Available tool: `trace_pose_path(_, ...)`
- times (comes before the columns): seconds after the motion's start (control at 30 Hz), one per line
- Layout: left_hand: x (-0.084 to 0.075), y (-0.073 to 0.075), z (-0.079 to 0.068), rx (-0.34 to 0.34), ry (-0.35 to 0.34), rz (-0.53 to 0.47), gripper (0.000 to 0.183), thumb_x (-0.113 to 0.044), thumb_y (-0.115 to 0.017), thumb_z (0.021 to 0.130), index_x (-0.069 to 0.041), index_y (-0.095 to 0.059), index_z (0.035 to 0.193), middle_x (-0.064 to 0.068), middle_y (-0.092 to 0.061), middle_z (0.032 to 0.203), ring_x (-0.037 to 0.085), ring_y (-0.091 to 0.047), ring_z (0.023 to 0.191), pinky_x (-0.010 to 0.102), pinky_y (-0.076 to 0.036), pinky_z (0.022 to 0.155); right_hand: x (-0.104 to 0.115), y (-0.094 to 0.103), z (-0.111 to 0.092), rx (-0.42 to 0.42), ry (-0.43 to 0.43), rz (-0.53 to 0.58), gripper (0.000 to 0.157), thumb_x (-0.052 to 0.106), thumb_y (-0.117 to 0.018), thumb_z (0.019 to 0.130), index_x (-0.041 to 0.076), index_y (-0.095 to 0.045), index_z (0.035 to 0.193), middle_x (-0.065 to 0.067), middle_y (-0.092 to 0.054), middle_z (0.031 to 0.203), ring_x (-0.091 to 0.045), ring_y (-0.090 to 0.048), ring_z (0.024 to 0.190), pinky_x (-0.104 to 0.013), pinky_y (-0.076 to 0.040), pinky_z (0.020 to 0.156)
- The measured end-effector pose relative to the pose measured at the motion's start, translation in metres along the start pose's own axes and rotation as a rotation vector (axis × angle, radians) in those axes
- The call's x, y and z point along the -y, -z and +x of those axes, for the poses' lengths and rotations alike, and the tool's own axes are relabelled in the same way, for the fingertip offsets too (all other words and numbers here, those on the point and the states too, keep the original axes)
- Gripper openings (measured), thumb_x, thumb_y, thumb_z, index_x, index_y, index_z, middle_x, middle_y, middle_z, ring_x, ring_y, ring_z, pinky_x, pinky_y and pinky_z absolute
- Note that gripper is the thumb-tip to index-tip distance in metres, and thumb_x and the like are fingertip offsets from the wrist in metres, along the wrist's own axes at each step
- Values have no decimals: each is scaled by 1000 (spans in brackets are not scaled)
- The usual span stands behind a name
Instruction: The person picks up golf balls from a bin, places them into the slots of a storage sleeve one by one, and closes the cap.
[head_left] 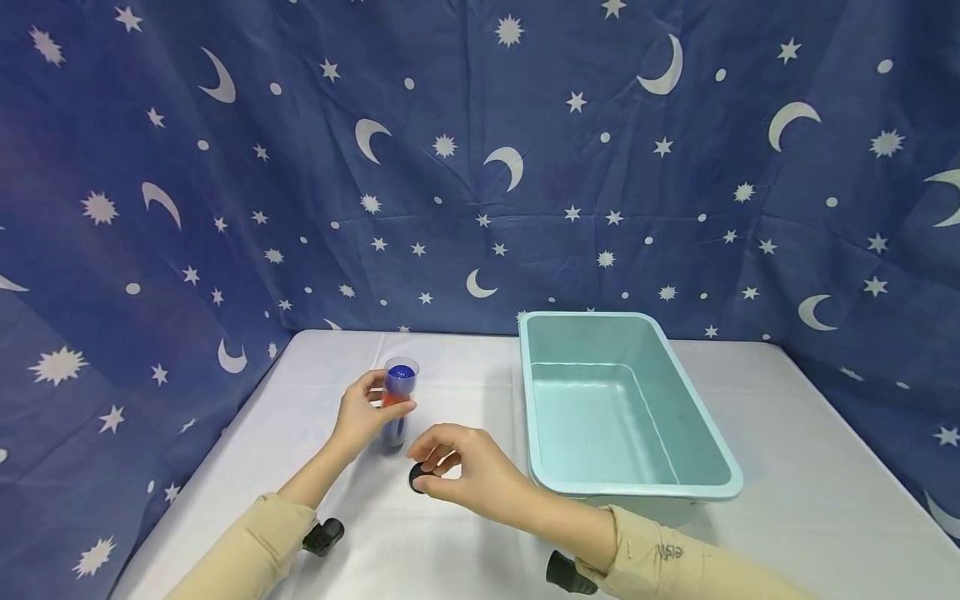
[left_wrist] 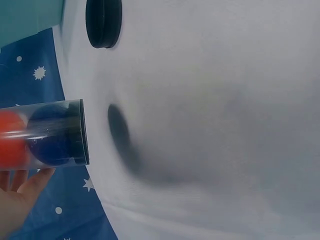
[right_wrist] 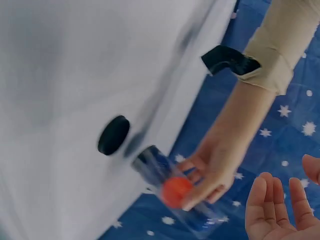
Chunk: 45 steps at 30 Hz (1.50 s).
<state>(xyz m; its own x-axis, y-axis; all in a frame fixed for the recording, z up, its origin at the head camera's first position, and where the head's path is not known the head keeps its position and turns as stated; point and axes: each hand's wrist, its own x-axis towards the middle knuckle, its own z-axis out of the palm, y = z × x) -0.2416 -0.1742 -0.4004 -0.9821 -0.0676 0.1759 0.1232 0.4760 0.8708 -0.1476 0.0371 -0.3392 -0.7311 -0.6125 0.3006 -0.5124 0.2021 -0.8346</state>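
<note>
My left hand [head_left: 363, 419] grips a clear plastic tube [head_left: 389, 432] upright, with the thumb and fingers around its side. Inside are a blue ball [head_left: 402, 372] near the top, an orange ball [right_wrist: 176, 192] in the middle and another blue ball [left_wrist: 48, 135] near the dark lower end. The tube's shadow falls on the cloth below. My right hand [head_left: 472, 467] hovers with loosely bent fingers, nothing held in them. Beyond its fingertips, a round black lid [right_wrist: 114, 135] lies on the table; the right wrist view shows a gap between the lid and the hand [right_wrist: 277, 212].
A light teal plastic tub [head_left: 600, 417] stands right of my hands, showing no contents. White cloth covers the table [head_left: 795, 467]. A blue curtain [head_left: 480, 183] with moons and stars surrounds its back and sides. Black devices [head_left: 324, 537] are worn at both wrists.
</note>
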Motion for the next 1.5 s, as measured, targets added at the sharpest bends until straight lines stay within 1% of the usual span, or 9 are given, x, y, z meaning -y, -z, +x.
trace_pose_path(0.13,5,1,-2,-5,11,-17,56,-13,-79,75,0,-54,122,22,-59,118,35,-59,107,42,-52,86,-15,-9,5,-12,-30,-6,16,3,-69,82,3,-65,98,-10,-67,95,-7,-61,82,-18,-52,75)
trace_pose_path(0.47,13,7,-10,-16,25,-22,54,-13,-79,75,1,-52,120,21,-58,118,34,-58,107,37,-50,85,-54,-24,15,-34,-153,-14,20,-2,-71,78,0,-65,97,-17,-65,95,-11,-61,77,-13,-50,68)
trace_pose_path(0.67,20,8,-12,-32,36,-21,54,-12,-78,76,0,-51,121,22,-57,119,33,-58,104,29,-48,82,-72,-30,20,-50,-155,-54,23,-2,-71,76,-3,-64,98,-21,-64,95,-22,-62,78,-14,-50,66)
trace_pose_path(0.83,23,8,-13,-36,19,-44,53,-10,-78,76,1,-51,119,23,-58,118,33,-59,102,30,-48,83,-87,-33,25,-75,-164,-85,26,-2,-71,76,-6,-62,100,-22,-65,99,-33,-63,82,-16,-49,65)
trace_pose_path(0.9,24,8,-13,-35,23,-55,53,-10,-78,75,1,-50,119,23,-58,119,34,-59,103,30,-48,84,-91,-34,26,-77,-178,-109,27,0,-72,76,-5,-62,101,-21,-65,99,-34,-63,84,-18,-49,67)
trace_pose_path(1.03,27,9,-14,-33,33,-66,53,-9,-77,76,0,-49,121,21,-57,124,34,-58,107,33,-48,89,-98,-38,26,-59,-213,-181,33,6,-75,76,-2,-62,105,-17,-64,101,-30,-62,89,-22,-49,72)
trace_pose_path(1.2,29,10,-15,-25,14,-81,53,-7,-76,77,1,-47,121,23,-56,126,35,-57,109,41,-45,94,-102,-44,24,-61,-232,-233,43,10,-77,75,0,-60,114,-17,-62,111,-30,-61,98,-31,-51,82)
trace_pose_path(1.4,31,11,-16,0,16,-68,58,-8,-77,77,1,-46,124,24,-55,125,38,-56,112,48,-44,97,-107,-48,24,-95,-238,-235,54,12,-79,74,-1,-56,121,-18,-59,122,-33,-60,106,-38,-50,91)
trace_pose_path(1.5,33,12,-15,11,20,-51,60,-10,-77,76,0,-45,126,23,-55,127,39,-55,114,49,-43,99,-109,-50,24,-104,-236,-199,55,13,-79,75,-2,-55,122,-19,-59,124,-34,-59,110,-40,-49,94)
